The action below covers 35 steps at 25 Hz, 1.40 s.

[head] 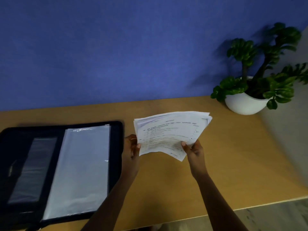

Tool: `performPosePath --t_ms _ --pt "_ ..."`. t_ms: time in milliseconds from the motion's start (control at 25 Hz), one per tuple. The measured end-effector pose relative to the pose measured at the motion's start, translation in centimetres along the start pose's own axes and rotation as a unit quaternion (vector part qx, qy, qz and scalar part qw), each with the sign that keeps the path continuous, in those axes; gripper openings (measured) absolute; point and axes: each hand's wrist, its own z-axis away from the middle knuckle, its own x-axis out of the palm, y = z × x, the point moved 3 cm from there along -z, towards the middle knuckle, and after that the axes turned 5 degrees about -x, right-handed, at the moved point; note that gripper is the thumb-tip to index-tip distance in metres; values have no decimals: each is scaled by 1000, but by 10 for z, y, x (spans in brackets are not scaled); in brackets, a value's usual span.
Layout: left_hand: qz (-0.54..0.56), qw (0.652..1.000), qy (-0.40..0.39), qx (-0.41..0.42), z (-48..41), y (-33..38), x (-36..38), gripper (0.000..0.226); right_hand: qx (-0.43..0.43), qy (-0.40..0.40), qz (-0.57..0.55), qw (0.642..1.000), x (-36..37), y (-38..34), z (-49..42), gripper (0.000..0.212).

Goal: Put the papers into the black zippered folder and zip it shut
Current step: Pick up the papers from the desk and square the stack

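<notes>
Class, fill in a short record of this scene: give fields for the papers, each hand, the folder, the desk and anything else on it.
papers: printed stack, held above the desk, right of the folder
left hand: grips the stack's left edge
right hand: grips its lower right corner
folder: black, lying open, clear sleeve showing, unzipped
desk: wooden
plant: white pot, far right corner

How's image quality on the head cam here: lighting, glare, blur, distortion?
Head view: dim, bluish light; the plant throws a soft shadow on the wall. Glare streaks on the clear sleeve in the open folder. Motion blur smears print on the papers held by left hand and right hand. Wide-angle bending curves the table edge.
</notes>
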Motion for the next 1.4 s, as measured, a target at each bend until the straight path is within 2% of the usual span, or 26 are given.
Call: performPosePath --t_ms 160,320,400,480,560,680,800,920,1040,1160,1280,1360,1400 --pt "-54 998 -11 -26 -7 -4 2 28 26 0 57 998 0 9 1 37" --pt "-101 994 25 -27 -21 3 1 16 38 24 146 988 -1 11 -6 29" --pt "-128 990 34 -56 -31 6 -2 9 40 19 173 984 -3 4 -12 21" --pt "-143 982 37 -120 -40 5 -5 6 73 -6 173 982 -7 -6 -22 15" --pt "-110 972 42 -205 -42 -1 -6 9 133 -52 120 982 -14 -17 -31 19" --pt "-3 947 64 -315 -34 -16 -7 17 233 -107 -63 964 -24 -31 -28 33" --pt "97 917 97 -374 -22 -26 -6 15 272 -60 -204 939 -22 -25 -2 42" --pt "169 893 108 -403 -13 -32 8 16 248 -15 -224 942 6 -10 30 41" --pt "205 881 99 -415 -3 -37 25 21 186 55 -222 956 33 -5 44 31" --pt "224 872 70 -429 6 -40 32 26 161 122 -158 967 35 -7 43 17" --pt "260 860 44 -436 4 -36 26 30 141 107 -93 980 13 -13 33 15" --pt "224 884 50 -407 -11 -32 11 40 133 67 -70 986 -12 -19 27 17" --pt "160 907 51 -387 -20 -30 1 48 135 41 -68 988 -25 -22 24 17"
